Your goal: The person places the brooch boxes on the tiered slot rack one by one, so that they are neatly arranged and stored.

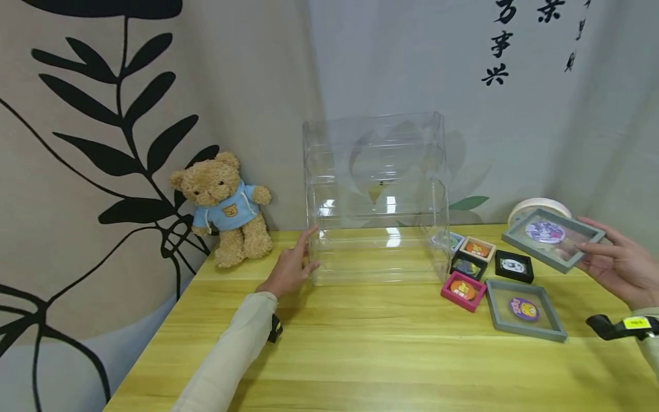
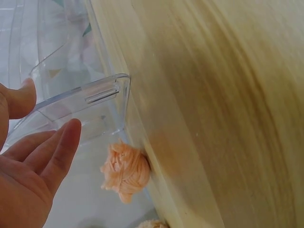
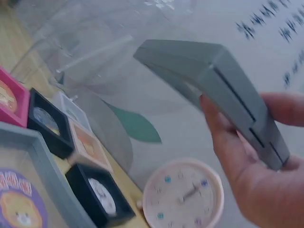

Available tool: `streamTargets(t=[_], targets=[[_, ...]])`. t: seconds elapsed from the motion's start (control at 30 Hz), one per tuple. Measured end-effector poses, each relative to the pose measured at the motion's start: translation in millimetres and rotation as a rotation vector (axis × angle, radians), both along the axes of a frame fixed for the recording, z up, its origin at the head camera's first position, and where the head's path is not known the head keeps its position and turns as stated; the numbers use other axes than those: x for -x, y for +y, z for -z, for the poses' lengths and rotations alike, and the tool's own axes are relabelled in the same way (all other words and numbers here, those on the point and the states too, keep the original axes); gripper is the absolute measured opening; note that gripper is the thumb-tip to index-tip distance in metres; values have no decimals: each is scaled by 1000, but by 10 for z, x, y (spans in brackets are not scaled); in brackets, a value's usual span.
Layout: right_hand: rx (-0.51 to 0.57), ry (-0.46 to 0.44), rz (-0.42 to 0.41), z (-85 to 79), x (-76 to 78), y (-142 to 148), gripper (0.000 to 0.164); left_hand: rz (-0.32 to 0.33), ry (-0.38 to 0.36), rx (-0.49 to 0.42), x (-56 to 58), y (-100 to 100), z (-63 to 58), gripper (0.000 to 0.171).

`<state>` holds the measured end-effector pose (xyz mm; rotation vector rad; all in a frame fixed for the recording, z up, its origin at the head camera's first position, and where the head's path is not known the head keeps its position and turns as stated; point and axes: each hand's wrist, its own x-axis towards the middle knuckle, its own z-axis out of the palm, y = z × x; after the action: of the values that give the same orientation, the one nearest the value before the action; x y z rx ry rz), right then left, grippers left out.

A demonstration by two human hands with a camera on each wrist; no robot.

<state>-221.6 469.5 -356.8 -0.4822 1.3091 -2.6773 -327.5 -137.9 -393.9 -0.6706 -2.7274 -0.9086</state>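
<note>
My right hand (image 1: pixel 615 266) holds a grey display frame (image 1: pixel 553 239) by its right end, raised above the table. A purple-and-white round badge shows inside it. In the right wrist view the grey frame (image 3: pixel 228 90) is seen edge-on between thumb and fingers. My left hand (image 1: pixel 290 266) is at the left side of a clear plastic display rack (image 1: pixel 378 200), its fingers fairly straight. The left wrist view shows its thumb and fingers beside the edge of the clear side panel (image 2: pixel 85 97).
Right of the rack lie a second grey frame (image 1: pixel 526 310), a pink frame (image 1: pixel 464 290), a black frame (image 1: pixel 513 266) and several other small frames. A round white clock (image 3: pixel 183 194) stands behind them. A teddy bear (image 1: pixel 226 209) sits at left; an orange yarn-like bundle (image 2: pixel 124 171) appears behind the rack.
</note>
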Motion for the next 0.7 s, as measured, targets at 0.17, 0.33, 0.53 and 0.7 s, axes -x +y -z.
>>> streamTargets(t=[0.17, 0.33, 0.53, 0.7], targets=[[-125, 103, 46, -181, 112, -301, 70, 2, 3, 4, -11, 7, 1, 87], [-236, 168, 111, -437, 258, -605, 70, -1, 12, 4, -12, 3, -15, 87], [-458, 196, 243, -823, 451, -985, 69, 8, 23, 16, -2, -2, -27, 86], [-473, 225, 250, -1160, 688, -1264, 66, 2, 6, 9, -35, 26, -33, 88]])
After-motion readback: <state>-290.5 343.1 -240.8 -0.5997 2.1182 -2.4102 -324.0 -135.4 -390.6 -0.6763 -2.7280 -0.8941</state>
